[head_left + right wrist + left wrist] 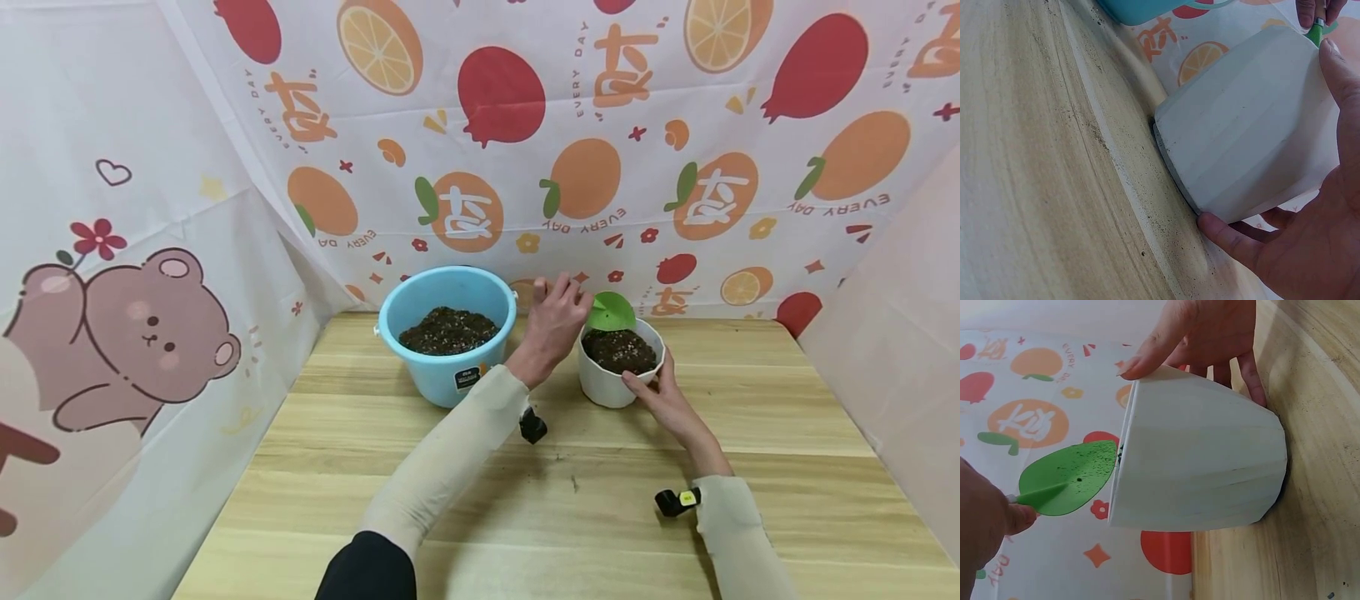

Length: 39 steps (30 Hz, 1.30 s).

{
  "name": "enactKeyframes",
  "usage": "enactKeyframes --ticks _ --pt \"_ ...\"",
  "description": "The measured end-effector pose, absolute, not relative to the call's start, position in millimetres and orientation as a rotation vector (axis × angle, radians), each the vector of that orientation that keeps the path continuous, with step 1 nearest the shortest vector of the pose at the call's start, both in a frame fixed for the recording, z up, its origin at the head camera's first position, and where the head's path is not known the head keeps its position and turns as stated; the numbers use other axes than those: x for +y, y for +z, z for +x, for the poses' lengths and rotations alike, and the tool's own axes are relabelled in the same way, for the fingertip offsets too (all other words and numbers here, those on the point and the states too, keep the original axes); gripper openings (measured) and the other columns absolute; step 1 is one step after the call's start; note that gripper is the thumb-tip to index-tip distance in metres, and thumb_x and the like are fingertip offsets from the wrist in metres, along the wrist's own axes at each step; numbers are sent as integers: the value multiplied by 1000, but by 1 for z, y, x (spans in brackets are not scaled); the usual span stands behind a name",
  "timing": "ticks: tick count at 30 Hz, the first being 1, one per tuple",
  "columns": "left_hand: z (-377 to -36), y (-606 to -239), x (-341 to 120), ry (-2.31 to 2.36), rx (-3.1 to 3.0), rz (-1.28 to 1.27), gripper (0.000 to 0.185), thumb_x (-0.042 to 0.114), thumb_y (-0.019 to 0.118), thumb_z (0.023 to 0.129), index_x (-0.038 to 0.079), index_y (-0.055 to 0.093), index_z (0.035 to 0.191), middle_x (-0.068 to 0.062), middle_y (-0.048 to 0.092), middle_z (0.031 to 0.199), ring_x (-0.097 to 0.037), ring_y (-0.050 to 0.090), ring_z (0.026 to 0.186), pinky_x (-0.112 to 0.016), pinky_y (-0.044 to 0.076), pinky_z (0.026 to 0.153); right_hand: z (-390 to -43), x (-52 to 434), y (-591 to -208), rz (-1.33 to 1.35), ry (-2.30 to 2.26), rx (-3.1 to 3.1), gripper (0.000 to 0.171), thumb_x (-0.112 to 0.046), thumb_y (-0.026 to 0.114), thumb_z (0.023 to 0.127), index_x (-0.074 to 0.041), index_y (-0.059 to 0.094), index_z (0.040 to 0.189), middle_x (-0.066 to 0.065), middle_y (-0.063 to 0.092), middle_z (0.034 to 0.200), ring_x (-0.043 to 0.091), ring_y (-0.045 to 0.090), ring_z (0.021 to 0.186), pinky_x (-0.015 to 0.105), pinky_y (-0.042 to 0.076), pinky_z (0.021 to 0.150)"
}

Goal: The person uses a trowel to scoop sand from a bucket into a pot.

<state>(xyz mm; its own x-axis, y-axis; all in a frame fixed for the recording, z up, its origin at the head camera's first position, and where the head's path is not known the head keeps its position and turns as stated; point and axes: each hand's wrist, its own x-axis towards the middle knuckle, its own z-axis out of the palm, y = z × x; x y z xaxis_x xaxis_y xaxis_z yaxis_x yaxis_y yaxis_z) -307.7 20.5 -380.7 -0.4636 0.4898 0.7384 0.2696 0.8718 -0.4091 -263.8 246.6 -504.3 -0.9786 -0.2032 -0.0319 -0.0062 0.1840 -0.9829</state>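
White pot (621, 367) stands on the desk (570, 500), soil-filled: judge it heavy, rigid, smooth-walled. Your right hand (663, 400) cups its side; grip there. Your left hand (553, 323) pinches the green scoop (611, 311), probably light plastic. Beyond: blue bucket (447, 333), printed backdrop (600, 150).

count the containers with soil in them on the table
2. The blue bucket stands at the back left of the wooden table. The white pot stands to its right, with the right hand holding its side and the left hand holding a green scoop over it.
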Motion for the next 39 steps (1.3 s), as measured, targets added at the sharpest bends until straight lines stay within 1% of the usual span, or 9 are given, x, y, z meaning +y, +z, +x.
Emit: enactKeyframes --ticks 7,11,15,20,25,31,32,35,39 --pt "-308 -377 18 265 -2065 -535 16 11 65 91 25 73 89 7 72 89 -14 53 91 -42 20 87 -264 246 -504 -208 -1911 2290 93 -33 56 104 -37 -20 158 26 3 167 46 29 147 55 43 109" --pt "-308 -373 16 276 -2051 -499 19 10 65 91 27 73 91 8 71 89 -14 52 91 -41 20 87 -264 246 -505 -208 -1918 2288 93 -32 56 104 -36 -19 158 27 6 166 46 30 146 52 46 107" --pt "-306 -368 14 299 -2051 -474 18 13 65 93 29 73 95 8 69 90 -14 52 91 -41 19 86 -262 247 -503 -194 -1906 2302 94 -32 58 103 -35 -17 159 27 9 166 46 33 145 49 49 105" --pt "-303 -359 11 258 -2066 -475 18 14 64 95 29 74 100 7 68 92 -15 52 91 -41 18 86 -260 249 -496 -179 -1856 2360 95 -32 62 101 -30 -11 162 25 10 167 49 31 147 55 45 108" --pt "-303 -349 7 168 -2044 -462 22 7 64 91 26 74 90 6 69 90 -16 53 91 -42 19 87 -260 251 -489 -166 -1796 2425 96 -35 66 98 -22 -4 163 22 10 169 53 24 151 61 36 114" --pt "-302 -337 -5 129 -2029 -433 25 0 62 89 23 72 84 5 69 88 -17 53 91 -40 19 85 -260 252 -489 -174 -1792 2414 96 -31 66 99 -20 -4 163 21 9 169 52 21 152 61 34 115" --pt "-302 -335 -8 128 -2027 -427 25 0 62 89 22 72 84 5 69 87 -17 53 91 -40 19 85 -260 252 -490 -176 -1789 2414 96 -31 66 99 -20 -5 163 21 9 169 51 21 152 61 34 115" --pt "-302 -329 -17 104 -2009 -413 22 0 65 84 21 72 83 4 69 87 -18 53 90 -40 20 84 -261 252 -490 -183 -1786 2414 96 -32 65 99 -21 -6 163 21 9 169 51 21 152 61 36 114" --pt "-303 -325 -29 64 -1975 -397 11 9 73 85 20 73 82 3 72 89 -19 54 89 -40 21 84 -261 252 -488 -188 -1785 2418 96 -32 65 99 -20 -6 163 21 10 168 51 23 151 61 37 113"
